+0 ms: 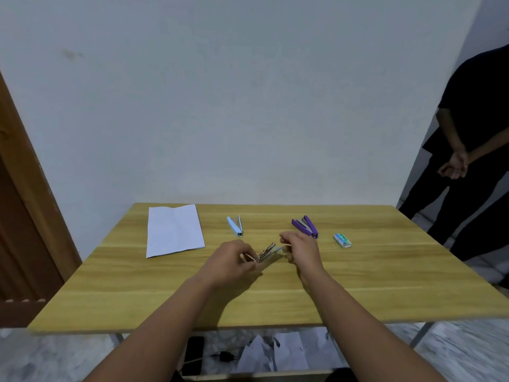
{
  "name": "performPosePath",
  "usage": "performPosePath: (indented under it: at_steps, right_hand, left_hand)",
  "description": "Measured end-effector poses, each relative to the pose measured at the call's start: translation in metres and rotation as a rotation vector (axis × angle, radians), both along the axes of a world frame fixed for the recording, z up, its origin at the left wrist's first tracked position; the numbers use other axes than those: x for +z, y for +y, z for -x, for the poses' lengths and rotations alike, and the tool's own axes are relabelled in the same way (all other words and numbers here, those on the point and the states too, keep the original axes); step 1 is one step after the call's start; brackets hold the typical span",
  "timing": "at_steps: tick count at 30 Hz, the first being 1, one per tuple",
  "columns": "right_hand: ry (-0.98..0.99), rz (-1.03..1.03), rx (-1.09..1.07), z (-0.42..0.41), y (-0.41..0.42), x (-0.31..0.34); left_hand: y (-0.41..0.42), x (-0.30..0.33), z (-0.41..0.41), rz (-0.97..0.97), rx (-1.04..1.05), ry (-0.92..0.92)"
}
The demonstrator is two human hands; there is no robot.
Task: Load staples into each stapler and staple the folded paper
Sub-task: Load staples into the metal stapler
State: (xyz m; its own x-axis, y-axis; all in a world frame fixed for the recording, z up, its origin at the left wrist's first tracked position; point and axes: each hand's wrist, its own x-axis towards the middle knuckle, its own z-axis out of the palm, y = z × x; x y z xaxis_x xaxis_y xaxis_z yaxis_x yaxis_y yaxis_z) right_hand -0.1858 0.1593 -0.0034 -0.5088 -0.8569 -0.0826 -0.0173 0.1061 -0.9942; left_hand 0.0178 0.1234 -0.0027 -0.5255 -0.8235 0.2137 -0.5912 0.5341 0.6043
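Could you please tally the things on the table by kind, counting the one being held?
Staplers: 3, the white stapler, the purple stapler and the held stapler
Paper: 1
Staple box: 1
Total: 5

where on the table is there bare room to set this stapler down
Bare wood lies along the near edge of the table, below both hands, and right of the staple box. The far strip is crowded: folded paper, white stapler, purple stapler.
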Motion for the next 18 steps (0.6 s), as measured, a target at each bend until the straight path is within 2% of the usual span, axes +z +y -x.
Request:
performPosePath:
  at_steps: [2, 4, 7, 10, 14, 16, 18]
  right_hand:
    - [-0.422, 0.014, -0.025, -0.002, 0.000, 0.005]
    - [-0.830, 0.033, 0.043, -0.009, 0.002, 0.009]
    - [-1.201, 0.120, 0.128, -0.023, 0.000, 0.020]
    - [-1.356, 0.192, 0.001, -0.032, -0.006, 0.029]
    - [-1.445, 0.204, -0.128, -0.037, -0.008, 0.028]
    - [-1.449, 0.228, -0.151, -0.039, -0.007, 0.028]
    - [-1.349, 0.221, -0.184, -0.036, -0.007, 0.028]
  left_hand:
    - [0.000, 0.012, 0.006, -0.205, 0.009, 0.234]
    - [0.001, 0.024, 0.015, -0.311, -0.003, 0.395]
    - [0.004, 0.034, 0.029, -0.459, -0.063, 0.479]
    - [0.008, 0.037, 0.040, -0.621, -0.054, 0.530]
    - [0.008, 0.045, 0.045, -0.796, -0.009, 0.595]
    - [0.008, 0.051, 0.045, -0.856, -0.003, 0.641]
    - [0.007, 0.055, 0.043, -0.897, 0.000, 0.731]
